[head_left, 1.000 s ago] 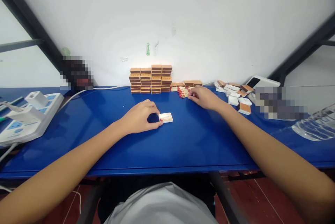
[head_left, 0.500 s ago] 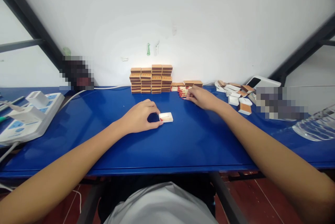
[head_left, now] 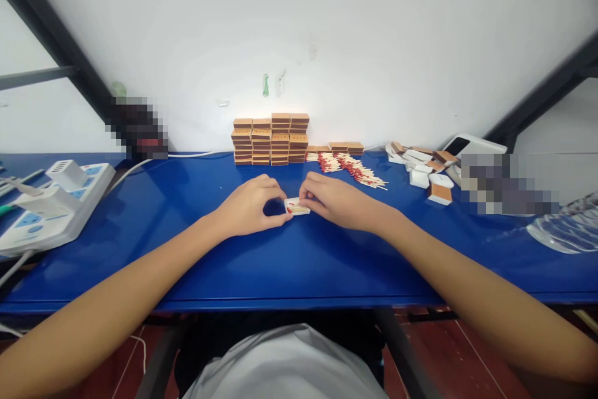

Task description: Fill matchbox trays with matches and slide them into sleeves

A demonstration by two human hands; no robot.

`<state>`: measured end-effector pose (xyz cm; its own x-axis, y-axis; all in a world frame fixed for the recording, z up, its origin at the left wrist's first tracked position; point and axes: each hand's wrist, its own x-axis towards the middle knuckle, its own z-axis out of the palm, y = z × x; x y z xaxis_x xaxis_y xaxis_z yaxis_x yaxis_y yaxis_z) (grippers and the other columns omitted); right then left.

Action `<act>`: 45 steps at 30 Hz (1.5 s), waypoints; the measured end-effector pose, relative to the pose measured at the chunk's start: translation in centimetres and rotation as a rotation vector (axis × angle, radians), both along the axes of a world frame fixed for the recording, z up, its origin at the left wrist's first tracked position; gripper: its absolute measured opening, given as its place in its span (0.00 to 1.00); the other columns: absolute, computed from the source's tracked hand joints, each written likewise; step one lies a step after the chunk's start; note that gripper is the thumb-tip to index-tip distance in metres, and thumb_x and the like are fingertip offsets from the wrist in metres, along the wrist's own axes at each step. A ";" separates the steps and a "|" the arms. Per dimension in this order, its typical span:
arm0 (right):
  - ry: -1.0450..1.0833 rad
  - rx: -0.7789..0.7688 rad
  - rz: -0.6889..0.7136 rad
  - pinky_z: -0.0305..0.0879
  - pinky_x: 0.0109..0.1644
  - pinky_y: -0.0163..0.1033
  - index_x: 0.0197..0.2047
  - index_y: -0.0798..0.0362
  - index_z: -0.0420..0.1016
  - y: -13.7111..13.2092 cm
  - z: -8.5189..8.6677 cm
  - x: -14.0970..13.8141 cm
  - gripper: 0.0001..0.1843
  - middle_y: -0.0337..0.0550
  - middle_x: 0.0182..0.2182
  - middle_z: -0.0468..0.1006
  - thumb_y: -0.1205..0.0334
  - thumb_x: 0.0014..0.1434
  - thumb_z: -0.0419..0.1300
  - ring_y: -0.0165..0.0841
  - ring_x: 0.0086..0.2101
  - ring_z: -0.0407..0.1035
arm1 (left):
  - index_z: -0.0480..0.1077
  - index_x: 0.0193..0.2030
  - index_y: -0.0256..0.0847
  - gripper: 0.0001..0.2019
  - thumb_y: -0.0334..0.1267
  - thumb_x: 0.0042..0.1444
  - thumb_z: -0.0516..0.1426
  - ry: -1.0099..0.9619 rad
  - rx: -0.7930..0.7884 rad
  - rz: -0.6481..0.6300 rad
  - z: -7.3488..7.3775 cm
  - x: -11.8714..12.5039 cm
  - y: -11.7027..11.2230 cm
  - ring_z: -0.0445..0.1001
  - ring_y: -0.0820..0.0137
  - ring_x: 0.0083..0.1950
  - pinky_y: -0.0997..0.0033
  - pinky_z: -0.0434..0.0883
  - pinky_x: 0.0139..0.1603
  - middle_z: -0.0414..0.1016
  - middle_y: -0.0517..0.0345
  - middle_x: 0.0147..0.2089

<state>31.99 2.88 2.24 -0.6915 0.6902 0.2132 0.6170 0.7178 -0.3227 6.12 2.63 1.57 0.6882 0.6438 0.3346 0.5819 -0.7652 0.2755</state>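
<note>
Near the middle of the blue table, a small white matchbox tray [head_left: 296,210] holds red-tipped matches. My left hand [head_left: 255,206] is closed on the tray's left end between thumb and fingers. Over the tray's right end, my right hand [head_left: 329,198] pinches a match with its fingertips; the fingers hide most of it. Behind the right hand lies a loose heap of red-headed matches [head_left: 357,168], spread out on the table in slanting rows.
Stacked matchboxes [head_left: 271,140] stand against the wall. White trays and box sleeves [head_left: 420,165] lie piled at the right, by a white device [head_left: 474,142]. A power strip [head_left: 60,206] with plugs sits at the left. The blue table's [head_left: 303,281] front edge is close to me.
My right hand has come from the match heap toward me and left, to the tray. The heap's right part is now uncovered. My left hand has stayed on the tray.
</note>
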 end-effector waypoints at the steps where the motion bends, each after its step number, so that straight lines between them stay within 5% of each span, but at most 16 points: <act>1: -0.008 0.000 0.004 0.65 0.41 0.42 0.43 0.50 0.73 -0.2 -0.1 -0.3 0.08 0.48 0.44 0.76 0.60 0.74 0.55 0.36 0.37 0.70 | 0.80 0.46 0.42 0.13 0.49 0.66 0.65 -0.002 0.005 -0.002 0.0 0.0 0.0 0.76 0.58 0.50 0.57 0.75 0.51 0.81 0.51 0.47; 7: 0.030 0.002 -0.002 0.65 0.42 0.41 0.45 0.50 0.76 0.8 -0.1 0.4 0.10 0.48 0.45 0.78 0.55 0.75 0.57 0.37 0.39 0.72 | 0.80 0.46 0.43 0.13 0.49 0.65 0.65 -0.003 0.001 -0.001 0.0 0.0 0.1 0.76 0.58 0.50 0.57 0.75 0.51 0.82 0.51 0.47; 15: -0.163 0.177 -0.392 0.62 0.42 0.44 0.39 0.53 0.77 7.9 -1.2 8.0 0.07 0.54 0.42 0.79 0.66 0.68 0.57 0.42 0.39 0.72 | 0.81 0.49 0.43 0.14 0.50 0.66 0.65 0.008 -0.025 -0.002 0.3 0.0 -0.1 0.77 0.58 0.51 0.57 0.75 0.50 0.82 0.50 0.50; 45: -0.079 0.219 -0.239 0.65 0.45 0.44 0.45 0.52 0.77 10.1 -3.6 8.0 0.10 0.53 0.44 0.76 0.59 0.73 0.56 0.43 0.42 0.72 | 0.82 0.50 0.41 0.14 0.49 0.66 0.66 0.026 -0.008 0.004 0.1 -0.1 0.0 0.76 0.58 0.51 0.58 0.74 0.50 0.82 0.51 0.49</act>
<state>40.04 12.95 -1.39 -0.5360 0.7784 0.3268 0.7930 0.5970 -0.1214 6.03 2.63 1.69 0.6942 0.6491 0.3111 0.5921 -0.7607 0.2660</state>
